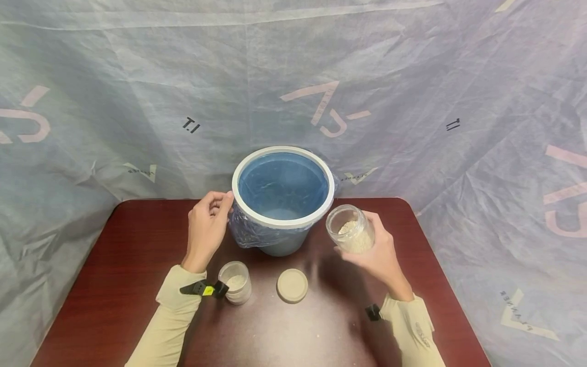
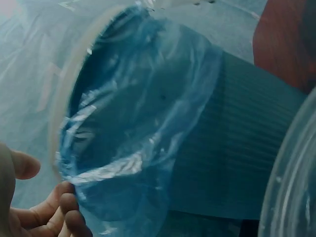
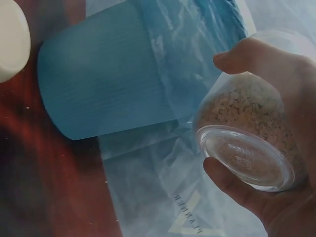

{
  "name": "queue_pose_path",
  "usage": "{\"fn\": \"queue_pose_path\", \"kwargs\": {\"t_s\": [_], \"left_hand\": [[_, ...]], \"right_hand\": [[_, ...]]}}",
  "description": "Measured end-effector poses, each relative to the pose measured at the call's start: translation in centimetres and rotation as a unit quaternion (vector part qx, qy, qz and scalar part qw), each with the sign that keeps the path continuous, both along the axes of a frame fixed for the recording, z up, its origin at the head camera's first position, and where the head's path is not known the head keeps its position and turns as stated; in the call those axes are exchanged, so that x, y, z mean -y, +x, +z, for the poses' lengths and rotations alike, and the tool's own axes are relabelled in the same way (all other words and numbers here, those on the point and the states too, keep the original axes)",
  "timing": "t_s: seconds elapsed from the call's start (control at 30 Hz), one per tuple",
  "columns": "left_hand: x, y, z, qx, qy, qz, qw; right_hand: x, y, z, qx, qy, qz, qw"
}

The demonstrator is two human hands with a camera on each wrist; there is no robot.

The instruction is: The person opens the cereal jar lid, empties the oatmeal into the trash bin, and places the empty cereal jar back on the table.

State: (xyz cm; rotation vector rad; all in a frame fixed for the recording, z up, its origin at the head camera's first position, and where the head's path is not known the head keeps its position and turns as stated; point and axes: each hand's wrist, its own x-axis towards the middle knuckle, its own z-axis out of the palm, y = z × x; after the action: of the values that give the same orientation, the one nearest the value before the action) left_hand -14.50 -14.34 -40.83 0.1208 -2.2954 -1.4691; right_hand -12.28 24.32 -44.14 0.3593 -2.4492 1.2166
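Table: hands hold bin, jar.

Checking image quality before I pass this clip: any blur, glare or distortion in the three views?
Head view: sharp, edges bowed by a wide lens, soft glare on the table. Left wrist view: the bin fills the frame, a blurred jar edge at right. Right wrist view: the held jar is fairly sharp, the lid washed out.
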Motion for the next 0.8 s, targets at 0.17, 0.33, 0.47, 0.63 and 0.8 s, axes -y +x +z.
{"fn": "queue_pose_path", "kwargs": {"t_s": [0.17, 0.33, 0.47, 0.63, 0.8], "left_hand": [[-0.5, -1.6, -0.1, 0.025, -0.019, 0.017, 0.9994], [-0.8, -2.3, -0.2, 0.061, -0.037, 0.013, 0.9974], [-1.0, -2.5, -0.4, 0.067, -0.043, 0.005, 0.9968], [-1.1, -2.7, -0.3, 0.074, -0.041, 0.002, 0.9964], [-1.2, -2.8, -0.3, 0.081, -0.037, -0.001, 0.996]], "right_hand": [[0.4, -0.8, 1.0, -0.013, -0.006, 0.002, 1.0], [0.8, -1.3, 2.3, -0.022, -0.015, -0.003, 1.0], [0.7, -2.0, 3.4, -0.03, -0.015, -0.005, 0.999], [0.5, -3.1, 4.8, -0.066, 0.002, 0.009, 0.998], [0.7, -4.2, 6.1, -0.087, 0.02, 0.028, 0.996]]}}
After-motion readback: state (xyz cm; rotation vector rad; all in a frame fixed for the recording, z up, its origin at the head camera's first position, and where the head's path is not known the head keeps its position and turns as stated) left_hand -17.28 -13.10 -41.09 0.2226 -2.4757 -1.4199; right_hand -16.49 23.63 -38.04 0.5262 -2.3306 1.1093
